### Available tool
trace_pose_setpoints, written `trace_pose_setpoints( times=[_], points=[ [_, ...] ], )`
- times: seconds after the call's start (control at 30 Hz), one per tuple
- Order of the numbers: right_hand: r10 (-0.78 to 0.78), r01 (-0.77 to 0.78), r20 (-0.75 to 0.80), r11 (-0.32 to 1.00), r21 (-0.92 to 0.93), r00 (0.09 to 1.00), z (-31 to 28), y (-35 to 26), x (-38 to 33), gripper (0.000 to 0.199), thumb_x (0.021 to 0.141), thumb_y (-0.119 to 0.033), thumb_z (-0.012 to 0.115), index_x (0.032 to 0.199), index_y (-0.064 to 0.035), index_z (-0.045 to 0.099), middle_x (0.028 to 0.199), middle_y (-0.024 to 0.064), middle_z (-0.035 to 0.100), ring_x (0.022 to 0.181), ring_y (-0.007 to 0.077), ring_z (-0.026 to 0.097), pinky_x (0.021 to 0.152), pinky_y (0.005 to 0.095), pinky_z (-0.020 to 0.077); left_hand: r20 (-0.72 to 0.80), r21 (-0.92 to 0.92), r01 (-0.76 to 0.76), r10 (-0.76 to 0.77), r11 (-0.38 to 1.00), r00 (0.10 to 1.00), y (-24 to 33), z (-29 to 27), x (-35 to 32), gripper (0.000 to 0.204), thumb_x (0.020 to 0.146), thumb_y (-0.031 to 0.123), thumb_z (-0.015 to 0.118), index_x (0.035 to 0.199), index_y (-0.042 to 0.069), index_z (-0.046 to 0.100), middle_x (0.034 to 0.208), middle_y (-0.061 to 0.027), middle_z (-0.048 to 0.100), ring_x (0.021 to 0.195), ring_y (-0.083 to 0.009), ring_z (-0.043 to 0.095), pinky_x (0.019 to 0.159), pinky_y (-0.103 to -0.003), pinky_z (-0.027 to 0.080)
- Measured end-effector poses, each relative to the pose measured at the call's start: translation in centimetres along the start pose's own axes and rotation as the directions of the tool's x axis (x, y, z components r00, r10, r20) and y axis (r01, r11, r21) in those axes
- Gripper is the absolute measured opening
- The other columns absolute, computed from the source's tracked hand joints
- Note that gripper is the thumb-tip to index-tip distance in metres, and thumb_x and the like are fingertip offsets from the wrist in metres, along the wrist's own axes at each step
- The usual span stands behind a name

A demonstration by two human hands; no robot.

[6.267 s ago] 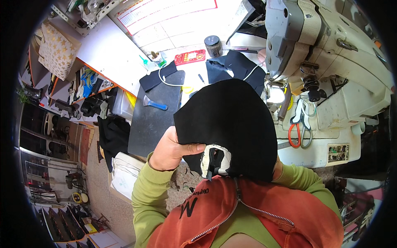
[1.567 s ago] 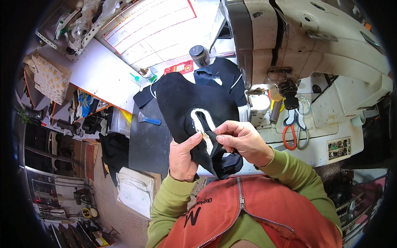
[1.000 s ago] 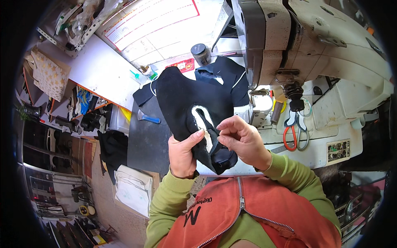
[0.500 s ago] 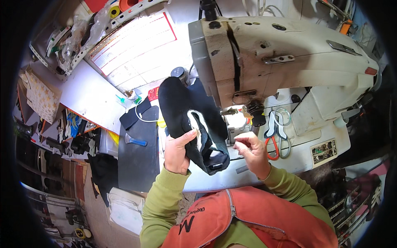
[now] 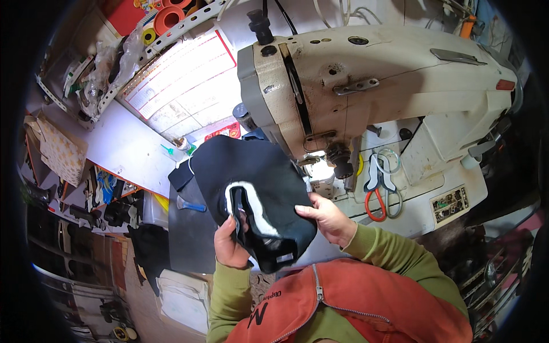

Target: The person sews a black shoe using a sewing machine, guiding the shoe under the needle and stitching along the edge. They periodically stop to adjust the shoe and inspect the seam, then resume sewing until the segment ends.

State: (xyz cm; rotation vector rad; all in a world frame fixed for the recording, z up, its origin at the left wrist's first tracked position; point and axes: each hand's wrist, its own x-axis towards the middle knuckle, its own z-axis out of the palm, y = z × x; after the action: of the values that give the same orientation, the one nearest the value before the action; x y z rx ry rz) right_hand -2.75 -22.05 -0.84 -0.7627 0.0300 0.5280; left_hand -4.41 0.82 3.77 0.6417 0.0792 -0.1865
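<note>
Left hand (image 5: 231,246): clamped on the black fabric piece (image 5: 266,166) at its lower left, thumb up beside the opening, the other fingers mostly hidden.
Right hand (image 5: 331,222): clamped on the piece's right edge, thumb lying on top; what the fingertips underneath do cannot be told.
Black fabric piece: raised between both hands, in front of the person's chest, opening facing up.
White band (image 5: 255,208): curves around that opening.
Sewing machine (image 5: 372,74): beyond and right of the piece.
Scissors (image 5: 374,182): on the machine's bed, right of the right hand.
Blue-handled tool (image 5: 194,206): on the dark mat (image 5: 189,243), left of the piece.
</note>
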Motion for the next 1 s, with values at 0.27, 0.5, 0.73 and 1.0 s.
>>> trace_pose_setpoints(
  times=[0.27,0.5,0.73,1.0],
  points=[
    [-0.533,0.474,0.07,0.676,-0.564,0.843,1.0,-2.5,-2.8,0.039,0.086,0.0,0.061,0.124,0.0014,0.055,0.12,0.0078,0.06,0.11,0.012,0.053,0.098,0.0256,0.0391,-0.054,-0.123,0.15,-0.158,0.981,0.986,-1.7,-1.7,-0.8,0.013,0.09,0.009,0.058,0.099,0.002,0.063,0.091,-0.0093,0.069,0.085,-0.0185,0.067,0.081,-0.03,0.054],
    [-0.414,0.353,0.037,0.722,-0.596,0.91,-0.2,-3.5,-3.2,0.033,0.088,-0.002,0.056,0.121,0.0035,0.059,0.115,0.0103,0.064,0.104,0.0123,0.058,0.091,0.0241,0.0438,-0.02,-0.169,0.241,-0.248,0.956,0.969,-3.2,-0.8,-1.3,0.021,0.091,0.01,0.056,0.109,0.0,0.061,0.102,-0.0123,0.068,0.093,-0.0247,0.066,0.088,-0.039,0.052],
    [-0.634,0.412,0.138,0.307,-0.858,0.761,-0.7,-4.9,-2.4,0.032,0.085,-0.005,0.059,0.116,0.0025,0.062,0.105,0.0165,0.067,0.098,0.0196,0.063,0.089,0.0272,0.0453,-0.054,-0.005,0.146,-0.146,0.989,0.988,-4.1,-1.3,1.3,0.02,0.092,0.01,0.053,0.108,0.0,0.061,0.1,-0.0101,0.068,0.09,-0.0217,0.067,0.086,-0.035,0.053],
    [-0.784,0.414,0.014,0.313,-0.855,0.621,-4.1,-6.8,-2.3,0.029,0.084,-0.003,0.057,0.112,0.0004,0.064,0.105,0.0154,0.068,0.091,0.0187,0.065,0.081,0.0276,0.049,-0.116,0.148,0.211,-0.195,0.966,0.974,-5.3,2.5,7.2,0.02,0.086,-0.003,0.057,0.105,-0.007,0.063,0.095,-0.0128,0.068,0.085,-0.0216,0.067,0.08,-0.033,0.055]
  ],
)
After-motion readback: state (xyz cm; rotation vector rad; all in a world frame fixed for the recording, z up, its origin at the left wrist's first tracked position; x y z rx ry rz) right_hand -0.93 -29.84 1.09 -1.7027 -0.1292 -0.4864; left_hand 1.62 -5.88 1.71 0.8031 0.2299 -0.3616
